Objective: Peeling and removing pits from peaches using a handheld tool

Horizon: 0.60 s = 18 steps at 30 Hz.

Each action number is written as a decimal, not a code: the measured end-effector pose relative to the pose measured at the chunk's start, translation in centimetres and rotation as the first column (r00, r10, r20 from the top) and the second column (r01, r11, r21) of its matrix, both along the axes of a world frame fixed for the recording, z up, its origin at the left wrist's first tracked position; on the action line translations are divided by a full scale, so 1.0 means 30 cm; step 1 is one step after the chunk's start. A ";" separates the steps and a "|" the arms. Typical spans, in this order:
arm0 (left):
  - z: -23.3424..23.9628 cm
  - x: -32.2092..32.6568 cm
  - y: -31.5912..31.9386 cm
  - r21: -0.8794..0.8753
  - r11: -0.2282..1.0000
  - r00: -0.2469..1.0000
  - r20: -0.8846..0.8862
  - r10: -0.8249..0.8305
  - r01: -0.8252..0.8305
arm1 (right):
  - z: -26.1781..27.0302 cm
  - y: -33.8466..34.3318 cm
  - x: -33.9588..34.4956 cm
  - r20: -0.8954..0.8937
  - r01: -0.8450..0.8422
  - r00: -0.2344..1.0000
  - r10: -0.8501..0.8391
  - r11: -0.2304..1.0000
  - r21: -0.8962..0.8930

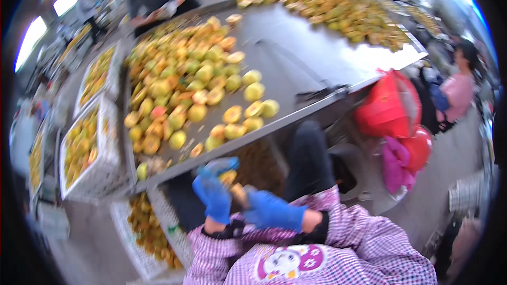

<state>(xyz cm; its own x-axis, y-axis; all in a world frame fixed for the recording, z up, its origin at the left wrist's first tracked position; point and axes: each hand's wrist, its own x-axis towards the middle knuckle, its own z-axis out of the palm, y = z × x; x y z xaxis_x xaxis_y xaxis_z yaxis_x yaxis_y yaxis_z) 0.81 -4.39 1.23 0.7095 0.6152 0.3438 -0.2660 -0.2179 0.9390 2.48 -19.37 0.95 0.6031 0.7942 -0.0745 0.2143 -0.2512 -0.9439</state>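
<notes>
My left hand (214, 196), in a blue glove, grips a piece of yellow fruit (227, 177) just beyond the near edge of a metal table. My right hand (271, 209), also gloved in blue, is closed around a small tan-brown tool (239, 195) that points at the fruit. Motion blur hides the tool's exact kind and whether it touches the fruit. In front of both hands, a heap of yellow-green stone fruit (198, 73), probably peaches, covers the left part of the metal table (277, 71). Many of them are cut halves.
White plastic crates of fruit stand left of the table (107, 166) and below it (126, 237). More fruit halves (348, 16) lie at the far right. A dark bar-like tool (321, 94) rests near the edge. Red bags (390, 105) hang at right. A person (156, 2) sits opposite.
</notes>
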 end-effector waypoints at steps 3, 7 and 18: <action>0.030 0.029 0.007 -0.190 0.982 0.993 -0.110 -0.043 0.022 | -0.009 -0.002 0.000 -0.040 -0.006 0.999 0.010 0.996 0.086; 0.071 0.042 0.043 -0.496 0.842 0.888 -0.261 -0.379 0.214 | 0.006 -0.018 -0.002 0.103 -0.017 0.995 0.021 0.999 -0.040; 0.015 0.017 0.050 -0.348 0.893 0.933 -0.113 -0.340 0.283 | 0.096 -0.018 0.058 -0.289 -0.191 0.944 0.159 0.978 -0.085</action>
